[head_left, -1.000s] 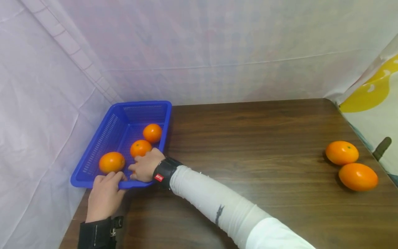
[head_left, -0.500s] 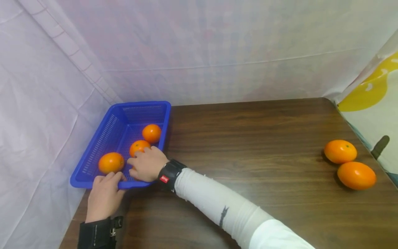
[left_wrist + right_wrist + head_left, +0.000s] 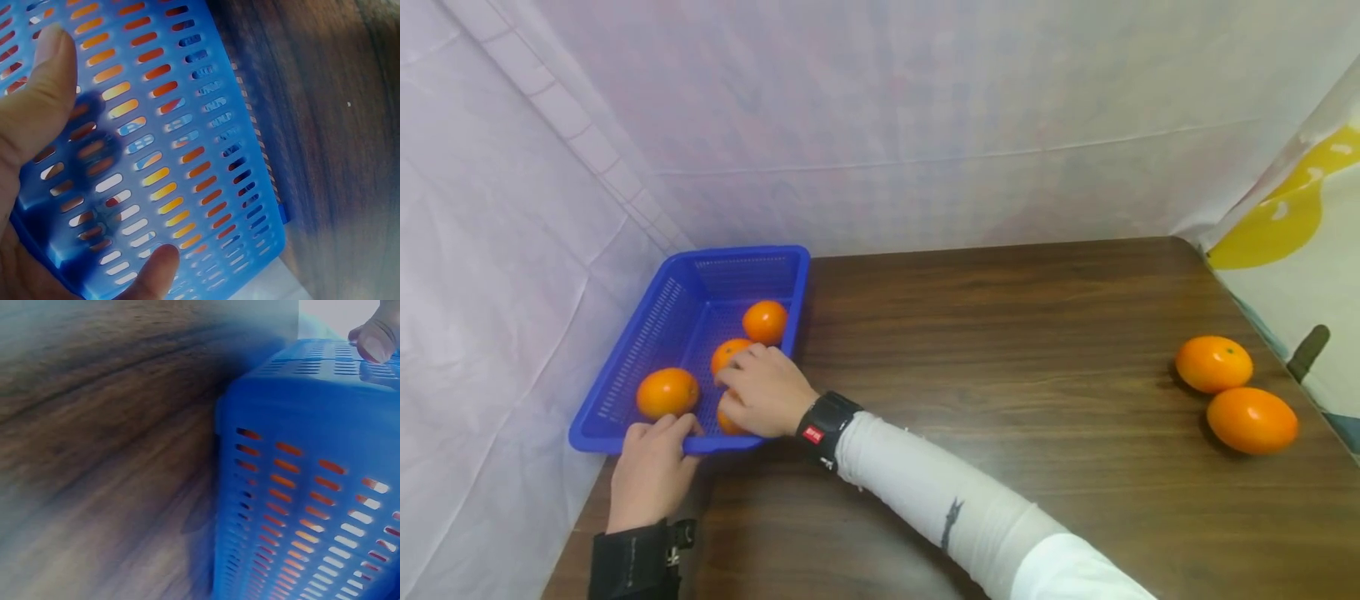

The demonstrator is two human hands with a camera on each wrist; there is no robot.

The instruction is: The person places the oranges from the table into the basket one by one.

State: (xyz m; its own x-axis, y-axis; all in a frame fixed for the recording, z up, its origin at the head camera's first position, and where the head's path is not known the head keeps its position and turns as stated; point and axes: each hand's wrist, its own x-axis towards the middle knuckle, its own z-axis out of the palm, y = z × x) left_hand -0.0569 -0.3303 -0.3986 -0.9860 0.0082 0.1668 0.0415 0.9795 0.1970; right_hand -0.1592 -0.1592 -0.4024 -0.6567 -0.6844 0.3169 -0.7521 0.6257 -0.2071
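Note:
A blue slotted plastic basket (image 3: pixel 597 440) stands at the left of the table with several oranges in it. My left hand (image 3: pixel 653 477) grips its front rim; in the left wrist view, the thumb (image 3: pixel 53 87) and a fingertip (image 3: pixel 159 265) lie against the slotted wall. My right hand (image 3: pixel 769 392) is inside the front right corner, its loosely bent fingers over an orange (image 3: pixel 730 417) it partly covers. Another orange (image 3: pixel 724 354) is just beyond the fingers. One more orange (image 3: pixel 765 322) lies against the right wall, and one (image 3: pixel 667 392) sits at the left front.
Two oranges, a rear orange (image 3: pixel 1214 364) and a front orange (image 3: pixel 1252 420), lie together near the right edge of the brown wooden table (image 3: pixel 985 333). White cloth (image 3: pixel 925 125) hangs behind and to the left. Patterned fabric (image 3: pixel 1330 275) is off the right side.
My right hand has drawn back slightly to the right, showing more of the orange under it. My left hand stays on the rim.

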